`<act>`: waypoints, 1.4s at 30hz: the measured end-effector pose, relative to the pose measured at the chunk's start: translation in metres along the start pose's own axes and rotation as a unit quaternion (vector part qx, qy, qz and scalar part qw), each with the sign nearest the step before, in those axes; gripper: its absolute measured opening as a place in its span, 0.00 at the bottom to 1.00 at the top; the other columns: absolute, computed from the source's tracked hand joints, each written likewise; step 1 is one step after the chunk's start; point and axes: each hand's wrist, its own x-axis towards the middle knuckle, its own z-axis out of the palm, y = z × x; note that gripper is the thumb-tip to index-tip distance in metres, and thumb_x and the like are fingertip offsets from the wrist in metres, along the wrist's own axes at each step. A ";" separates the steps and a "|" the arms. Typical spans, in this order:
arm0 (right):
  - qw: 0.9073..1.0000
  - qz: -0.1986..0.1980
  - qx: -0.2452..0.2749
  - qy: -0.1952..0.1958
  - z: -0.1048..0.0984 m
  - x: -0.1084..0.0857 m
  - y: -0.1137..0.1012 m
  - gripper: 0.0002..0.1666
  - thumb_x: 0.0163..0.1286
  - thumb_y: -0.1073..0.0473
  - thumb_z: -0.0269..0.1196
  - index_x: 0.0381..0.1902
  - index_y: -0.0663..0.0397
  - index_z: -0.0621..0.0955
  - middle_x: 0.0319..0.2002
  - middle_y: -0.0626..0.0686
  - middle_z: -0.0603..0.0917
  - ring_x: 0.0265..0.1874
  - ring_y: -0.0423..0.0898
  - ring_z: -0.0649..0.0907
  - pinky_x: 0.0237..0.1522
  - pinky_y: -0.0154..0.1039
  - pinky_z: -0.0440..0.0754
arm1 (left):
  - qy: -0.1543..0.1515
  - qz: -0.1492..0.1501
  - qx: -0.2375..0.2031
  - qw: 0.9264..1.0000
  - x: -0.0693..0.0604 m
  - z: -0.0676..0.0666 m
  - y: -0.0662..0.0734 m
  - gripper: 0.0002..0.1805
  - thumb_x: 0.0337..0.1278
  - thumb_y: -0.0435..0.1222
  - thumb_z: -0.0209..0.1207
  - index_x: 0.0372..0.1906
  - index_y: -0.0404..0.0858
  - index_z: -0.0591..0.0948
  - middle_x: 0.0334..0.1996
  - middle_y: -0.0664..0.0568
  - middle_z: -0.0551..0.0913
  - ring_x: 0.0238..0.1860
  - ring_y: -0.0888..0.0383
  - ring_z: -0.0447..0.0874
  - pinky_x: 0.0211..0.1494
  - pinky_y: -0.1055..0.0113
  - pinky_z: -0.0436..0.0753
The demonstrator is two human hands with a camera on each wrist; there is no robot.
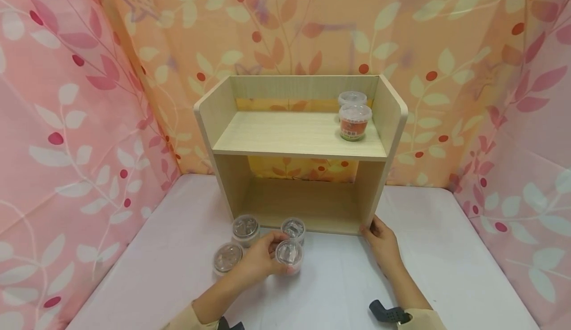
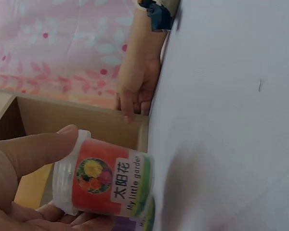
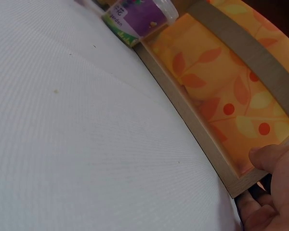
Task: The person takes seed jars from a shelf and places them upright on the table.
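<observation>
Left grip (image 1: 257, 258) holds clear-lidded, red-labelled tub (image 2: 113, 180), something silvery (image 1: 289, 253) inside

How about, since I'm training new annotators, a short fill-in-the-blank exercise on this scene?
The left grip holds a cup labelled "My little ____".
Exactly ____ cups stand on the upper board of the shelf.
Of the shelf's two side panels, in the head view the right grip touches the ____ one.
Missing words: garden; two; right.

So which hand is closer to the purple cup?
Left. The left hand holds the red cup right next to the purple cup. The right hand is farther off, gripping a bottom corner of the shelf.
</observation>
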 end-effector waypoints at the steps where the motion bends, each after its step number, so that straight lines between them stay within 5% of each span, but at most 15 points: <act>1: 1.000 0.000 0.001 0.000 0.000 0.000 0.000 0.40 0.76 0.57 0.63 0.78 0.63 0.61 0.74 0.68 0.67 0.72 0.62 0.70 0.52 0.17 0.74 | -0.004 -0.004 0.004 1.000 0.001 0.000 -0.001 0.40 0.38 0.25 0.79 0.62 0.30 0.74 0.62 0.38 0.78 0.68 0.36 0.74 0.68 0.50 0.78; 23: 1.000 0.000 0.007 0.006 0.001 0.002 0.002 0.39 0.75 0.59 0.64 0.78 0.64 0.63 0.73 0.69 0.68 0.72 0.62 0.70 0.52 0.16 0.73 | -0.016 -0.010 0.034 0.999 0.005 0.002 -0.015 0.40 0.36 0.27 0.79 0.61 0.32 0.76 0.59 0.42 0.80 0.68 0.38 0.74 0.72 0.45 0.72; 34: 1.000 0.005 -0.004 0.007 0.001 0.002 0.002 0.39 0.76 0.61 0.63 0.78 0.63 0.62 0.73 0.70 0.68 0.71 0.62 0.71 0.52 0.16 0.74 | -0.018 0.026 0.134 0.990 0.004 0.001 -0.016 0.42 0.40 0.37 0.82 0.63 0.32 0.76 0.60 0.40 0.80 0.61 0.39 0.80 0.65 0.47 0.79; 42: 1.000 0.006 -0.012 0.006 0.001 0.002 0.002 0.39 0.76 0.59 0.64 0.78 0.63 0.62 0.73 0.70 0.68 0.71 0.63 0.71 0.51 0.15 0.73 | -0.017 0.047 0.109 0.993 -0.002 -0.006 -0.001 0.42 0.44 0.35 0.79 0.66 0.28 0.73 0.61 0.36 0.79 0.64 0.35 0.77 0.67 0.42 0.76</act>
